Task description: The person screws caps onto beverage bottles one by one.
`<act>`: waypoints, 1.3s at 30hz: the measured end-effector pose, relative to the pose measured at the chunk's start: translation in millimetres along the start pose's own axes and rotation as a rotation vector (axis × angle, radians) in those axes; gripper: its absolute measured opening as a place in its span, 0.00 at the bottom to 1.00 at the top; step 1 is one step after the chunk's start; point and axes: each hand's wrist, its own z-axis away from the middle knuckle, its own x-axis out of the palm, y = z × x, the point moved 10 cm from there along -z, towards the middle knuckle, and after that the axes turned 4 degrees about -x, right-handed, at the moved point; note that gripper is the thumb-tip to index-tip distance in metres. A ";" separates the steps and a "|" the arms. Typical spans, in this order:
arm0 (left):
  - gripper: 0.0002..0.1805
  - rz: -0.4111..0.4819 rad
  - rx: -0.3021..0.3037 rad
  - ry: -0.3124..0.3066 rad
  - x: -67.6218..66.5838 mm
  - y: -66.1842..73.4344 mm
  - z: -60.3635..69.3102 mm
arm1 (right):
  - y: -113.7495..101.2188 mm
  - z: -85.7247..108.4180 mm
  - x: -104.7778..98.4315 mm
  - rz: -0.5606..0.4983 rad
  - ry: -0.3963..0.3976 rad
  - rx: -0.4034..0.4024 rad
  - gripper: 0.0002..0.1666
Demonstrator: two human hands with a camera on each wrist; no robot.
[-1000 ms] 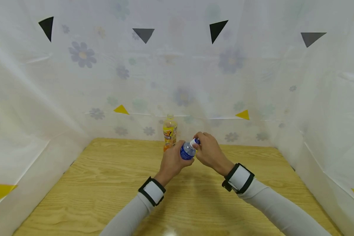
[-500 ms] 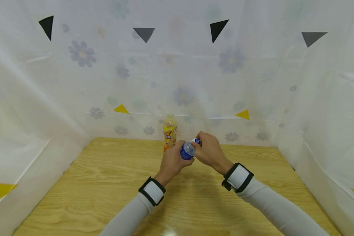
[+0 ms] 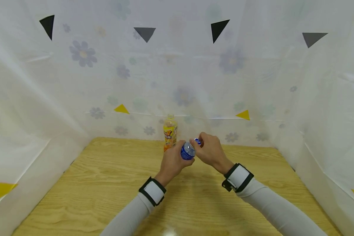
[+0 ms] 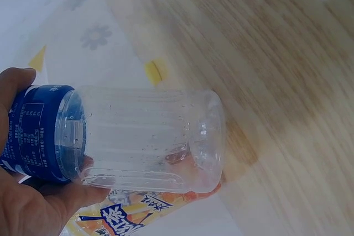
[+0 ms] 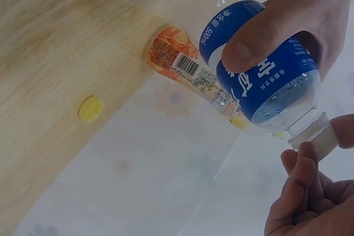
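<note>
My left hand (image 3: pixel 171 161) grips a clear plastic water bottle (image 3: pixel 188 151) round its blue label, just above the table and tilted toward the right hand. Droplets cling inside the bottle's lower part in the left wrist view. At the bottle's mouth, my right hand (image 3: pixel 210 150) pinches the white cap (image 5: pixel 325 142) between thumb and fingers; its blue top shows in the head view. The cap sits at the neck; whether it is threaded on I cannot tell. Behind the left hand stands a juice bottle (image 3: pixel 170 132) with a yellow and orange label and an uncapped mouth.
A yellow bottle cap (image 5: pixel 90 109) lies on the wooden table (image 3: pixel 106 183), near its back edge. White flower-patterned sheeting (image 3: pixel 183 72) encloses the table at the back and both sides, with black, grey and yellow triangles on it.
My right fingers and thumb have turned about the cap, and less of its white side shows now. The left hand and the water bottle have stayed almost still.
</note>
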 end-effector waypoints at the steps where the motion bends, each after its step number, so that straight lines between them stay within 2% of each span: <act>1: 0.33 0.001 -0.001 -0.002 0.0 0.3 -0.3 | 0.4 -0.1 0.0 0.001 -0.002 0.003 0.20; 11: 0.33 -0.011 0.014 0.005 -0.9 1.5 0.0 | 4.9 2.1 2.7 -0.010 -0.028 0.056 0.20; 15: 0.33 -0.011 0.016 0.001 -0.6 1.7 0.2 | 5.6 5.0 5.0 -0.029 -0.105 0.125 0.20; 19: 0.33 -0.002 0.007 -0.009 -0.6 1.2 0.6 | 4.2 7.7 5.9 -0.043 -0.190 0.179 0.28; 22: 0.34 0.000 0.001 -0.010 -0.6 0.2 0.7 | 0.0 8.2 4.8 -0.033 -0.225 0.169 0.34; 24: 0.34 0.001 -0.001 -0.008 -0.5 -0.3 0.7 | -3.9 7.7 4.3 -0.020 -0.237 0.143 0.34; 34: 0.34 -0.003 0.015 0.003 -1.6 1.3 1.3 | -14.3 6.7 2.8 -0.007 -0.224 0.070 0.21; 39: 0.33 -0.003 0.020 0.000 -2.0 2.5 0.9 | -14.0 6.7 2.6 0.009 -0.203 0.058 0.20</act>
